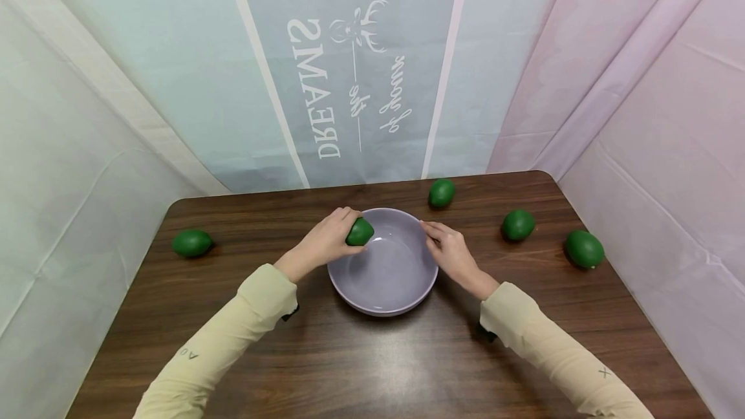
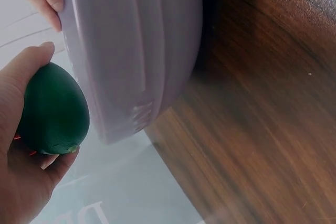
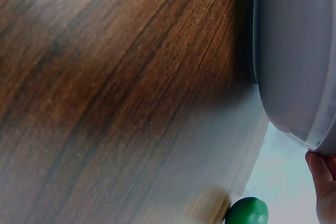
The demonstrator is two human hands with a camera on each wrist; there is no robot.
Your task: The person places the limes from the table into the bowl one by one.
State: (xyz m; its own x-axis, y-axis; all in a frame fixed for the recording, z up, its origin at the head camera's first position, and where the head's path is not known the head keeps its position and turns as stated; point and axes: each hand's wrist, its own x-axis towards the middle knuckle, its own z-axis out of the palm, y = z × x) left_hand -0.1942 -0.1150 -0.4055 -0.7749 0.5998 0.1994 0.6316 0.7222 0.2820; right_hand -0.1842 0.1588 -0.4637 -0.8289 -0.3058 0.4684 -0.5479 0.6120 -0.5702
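Observation:
My left hand grips a green lime above the left rim of a round lavender bowl. In the left wrist view, thumb and fingers curl round that lime, beside the bowl's outer wall. My right hand pinches the bowl's upper right rim; part of that grip is hidden in the right wrist view. The bowl stands upright on the table, and its visible inside holds no fruit.
More limes lie on the dark wooden table: one lime at far left, one lime behind the bowl, one lime to the right and another lime near the right edge. Fabric curtains surround the table's back and sides.

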